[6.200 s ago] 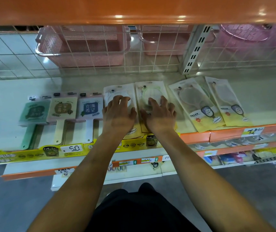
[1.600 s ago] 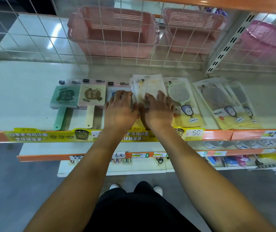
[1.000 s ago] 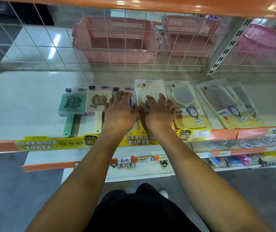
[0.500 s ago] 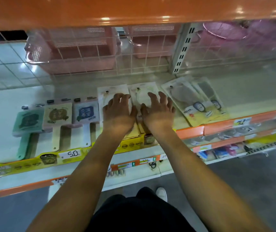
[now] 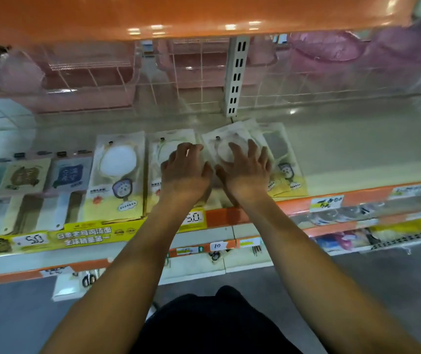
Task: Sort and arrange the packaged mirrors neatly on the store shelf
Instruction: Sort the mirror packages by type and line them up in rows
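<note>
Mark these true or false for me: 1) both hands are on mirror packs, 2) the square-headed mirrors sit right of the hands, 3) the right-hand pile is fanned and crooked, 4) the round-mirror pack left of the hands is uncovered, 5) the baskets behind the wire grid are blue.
1. True: the left hand and right hand each rest on a mirror pack.
2. False: the square-headed mirrors lie left of the hands.
3. True: the right-hand pile is fanned and skewed.
4. True: the round-mirror pack lies bare.
5. False: the baskets are pink.
</note>
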The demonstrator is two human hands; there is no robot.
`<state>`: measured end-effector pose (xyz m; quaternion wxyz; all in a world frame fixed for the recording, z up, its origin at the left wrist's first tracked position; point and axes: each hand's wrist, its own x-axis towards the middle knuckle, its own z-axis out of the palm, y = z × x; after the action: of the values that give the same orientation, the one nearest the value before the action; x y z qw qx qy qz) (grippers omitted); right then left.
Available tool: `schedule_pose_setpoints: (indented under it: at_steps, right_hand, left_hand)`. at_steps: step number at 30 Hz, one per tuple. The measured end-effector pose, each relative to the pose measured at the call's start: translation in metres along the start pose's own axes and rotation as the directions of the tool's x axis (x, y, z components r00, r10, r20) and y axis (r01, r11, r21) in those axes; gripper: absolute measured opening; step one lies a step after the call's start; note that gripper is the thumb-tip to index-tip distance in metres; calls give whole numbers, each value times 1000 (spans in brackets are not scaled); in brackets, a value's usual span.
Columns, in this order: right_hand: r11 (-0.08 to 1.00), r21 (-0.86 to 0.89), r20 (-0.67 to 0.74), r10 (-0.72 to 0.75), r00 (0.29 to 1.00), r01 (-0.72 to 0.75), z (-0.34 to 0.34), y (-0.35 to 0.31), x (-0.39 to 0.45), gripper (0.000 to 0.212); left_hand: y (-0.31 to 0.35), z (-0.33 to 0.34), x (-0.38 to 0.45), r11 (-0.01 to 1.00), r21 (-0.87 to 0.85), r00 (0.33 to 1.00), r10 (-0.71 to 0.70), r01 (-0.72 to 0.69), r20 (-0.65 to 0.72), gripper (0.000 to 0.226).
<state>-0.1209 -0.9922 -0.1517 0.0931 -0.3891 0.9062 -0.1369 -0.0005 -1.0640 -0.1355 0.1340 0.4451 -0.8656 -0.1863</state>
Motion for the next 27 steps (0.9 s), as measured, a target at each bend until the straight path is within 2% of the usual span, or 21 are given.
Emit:
schedule_pose_setpoints:
  at_steps: [11,17,21,27]
  right_hand:
    - [996,-82,73,-14,997,20,-7,15,16,69]
    - [977,-205,150,-30,988,61,-16,8,14,55]
    - [980,-196,99,-21,995,40,-11,2,14,34]
    - [994,-107,-8,-26,1000,25,-4,1,15,28]
  left_hand:
    - [19,15,2,999,33,1000,-10,11,-19,41]
    - [23,12,16,1000,7,1000,28,-27,-11,41]
    - [16,9,19,999,-2,998,51,-51,-24,41]
    - [5,3,17,996,-27,996,85,-85,-22,43]
